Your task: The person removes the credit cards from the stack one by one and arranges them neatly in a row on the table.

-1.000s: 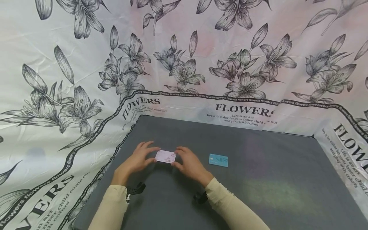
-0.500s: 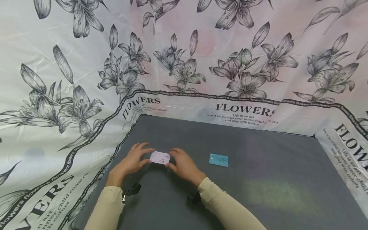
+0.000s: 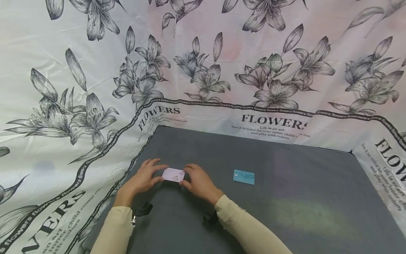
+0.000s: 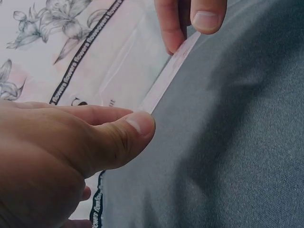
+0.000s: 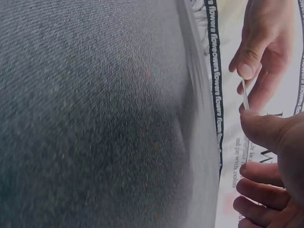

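A pale pink card (image 3: 173,175) with a small floral print is held by both hands, just above the dark grey tabletop. My left hand (image 3: 142,178) pinches its left end between thumb and fingers. At the opposite end, my right hand (image 3: 200,182) pinches the card the same way. Seen from the left wrist, the card (image 4: 170,71) is tilted and nearly edge-on, spanning the two hands. From the right wrist it shows only as a thin edge (image 5: 245,95). A teal card (image 3: 244,177) marked "VIP" lies flat to the right of my right hand.
A grey cloth-like surface (image 3: 304,183) covers the table. White fabric (image 3: 209,84) printed with lilies and "FLOWERS" lettering stands behind it and along its left and right sides. Black straps (image 3: 142,210) sit at both wrists.
Both hands have shifted left and slightly nearer with the pink card between them, still pinching its two ends. The teal card stays in place on the table; the head view has shifted slightly.
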Available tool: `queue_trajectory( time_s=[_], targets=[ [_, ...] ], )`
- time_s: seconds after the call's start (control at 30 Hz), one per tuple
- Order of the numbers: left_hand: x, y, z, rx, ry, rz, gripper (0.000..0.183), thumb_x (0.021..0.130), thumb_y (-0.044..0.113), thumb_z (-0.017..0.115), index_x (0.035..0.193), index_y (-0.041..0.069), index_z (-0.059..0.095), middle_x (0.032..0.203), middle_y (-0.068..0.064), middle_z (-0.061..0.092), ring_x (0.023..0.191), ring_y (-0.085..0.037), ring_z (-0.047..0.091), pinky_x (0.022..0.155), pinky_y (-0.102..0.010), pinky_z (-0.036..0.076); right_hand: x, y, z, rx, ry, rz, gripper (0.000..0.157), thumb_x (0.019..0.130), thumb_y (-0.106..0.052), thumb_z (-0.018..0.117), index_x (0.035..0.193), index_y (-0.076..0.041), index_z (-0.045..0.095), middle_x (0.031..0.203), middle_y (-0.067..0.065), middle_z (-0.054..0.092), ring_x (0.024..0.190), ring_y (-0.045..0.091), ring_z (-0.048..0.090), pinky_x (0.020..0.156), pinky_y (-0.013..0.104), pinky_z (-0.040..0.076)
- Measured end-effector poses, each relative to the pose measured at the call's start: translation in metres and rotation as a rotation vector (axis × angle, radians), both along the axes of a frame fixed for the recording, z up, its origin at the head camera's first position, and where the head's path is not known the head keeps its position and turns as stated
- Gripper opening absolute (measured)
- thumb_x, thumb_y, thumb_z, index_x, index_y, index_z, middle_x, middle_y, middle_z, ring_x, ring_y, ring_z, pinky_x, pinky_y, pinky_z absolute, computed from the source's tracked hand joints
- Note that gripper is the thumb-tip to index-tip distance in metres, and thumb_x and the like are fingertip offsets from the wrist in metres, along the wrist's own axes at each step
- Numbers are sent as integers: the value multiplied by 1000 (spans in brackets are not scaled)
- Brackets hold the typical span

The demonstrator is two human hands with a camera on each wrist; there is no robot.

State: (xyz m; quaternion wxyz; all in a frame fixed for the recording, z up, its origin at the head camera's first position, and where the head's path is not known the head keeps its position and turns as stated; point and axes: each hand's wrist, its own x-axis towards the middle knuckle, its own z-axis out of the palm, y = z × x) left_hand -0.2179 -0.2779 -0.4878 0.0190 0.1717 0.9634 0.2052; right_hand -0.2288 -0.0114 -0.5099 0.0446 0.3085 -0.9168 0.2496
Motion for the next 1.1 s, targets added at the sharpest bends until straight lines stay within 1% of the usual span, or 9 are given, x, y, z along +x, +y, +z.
queue_trajectory(
  time_s=[0.2, 0.43, 0.6, 0.7, 0.73, 0.83, 0.93, 1.0, 1.1],
  targets=[
    [2, -4, -2, -28, 3, 11, 47, 104, 16, 76, 151, 14, 67, 167, -31, 43, 154, -61, 35, 118, -81, 34, 0, -7, -2, 7, 20, 2, 47, 99, -33, 85, 131, -1, 75, 144, 16, 69, 135, 32, 66, 115, 46, 54],
    [8, -12, -4, -26, -11, 13, 46, 105, 16, 75, 150, 14, 67, 167, -32, 43, 153, -62, 35, 118, -81, 34, 1, -18, -6, 13, 18, -1, 45, 99, -34, 85, 129, -1, 76, 144, 15, 70, 136, 33, 66, 119, 47, 51],
    [8, -23, -12, 11, 22, -9, 45, 103, 18, 77, 148, 14, 69, 163, -34, 46, 150, -64, 39, 115, -82, 36, 4, -25, -9, 12, 22, -1, 43, 97, -33, 86, 126, -2, 78, 141, 15, 71, 134, 33, 67, 120, 47, 50],
    [5, -34, -26, 32, 61, -26, 45, 104, 25, 77, 147, 19, 70, 160, -33, 49, 145, -63, 42, 109, -81, 40, 5, -30, -11, 12, 19, -3, 42, 97, -33, 86, 125, -3, 79, 139, 14, 72, 132, 32, 67, 116, 46, 53],
    [6, -36, -28, 32, 64, -30, 45, 104, 27, 78, 147, 20, 70, 159, -33, 49, 144, -64, 43, 107, -82, 41, 5, -31, -12, 13, 16, -2, 43, 97, -33, 86, 125, -3, 79, 139, 14, 72, 132, 32, 67, 115, 46, 53],
    [8, -41, -32, 52, 44, -25, 45, 104, 29, 77, 147, 21, 70, 161, -33, 48, 145, -65, 41, 108, -83, 39, 7, -35, -15, 21, 9, -7, 44, 96, -34, 87, 125, -3, 79, 138, 14, 72, 132, 32, 67, 114, 45, 54],
    [12, -39, -26, 57, 16, -26, 45, 102, 25, 78, 146, 18, 71, 160, -36, 46, 146, -68, 39, 110, -85, 36, 9, -38, -16, 29, -5, -15, 45, 96, -35, 87, 125, -3, 79, 140, 14, 72, 133, 32, 67, 114, 45, 54],
    [10, -45, -37, 52, 35, -26, 44, 105, 27, 75, 148, 21, 69, 160, -35, 47, 145, -66, 40, 109, -83, 38, 10, -40, -17, 37, -17, -22, 44, 97, -36, 86, 126, -4, 79, 141, 14, 71, 134, 31, 66, 115, 45, 54],
    [12, -44, -36, 30, 41, -19, 44, 105, 26, 75, 148, 21, 69, 158, -35, 48, 143, -66, 41, 107, -83, 40, 10, -42, -19, 48, -16, -27, 44, 97, -37, 86, 126, -5, 79, 142, 13, 71, 135, 31, 66, 117, 46, 53]
  ],
)
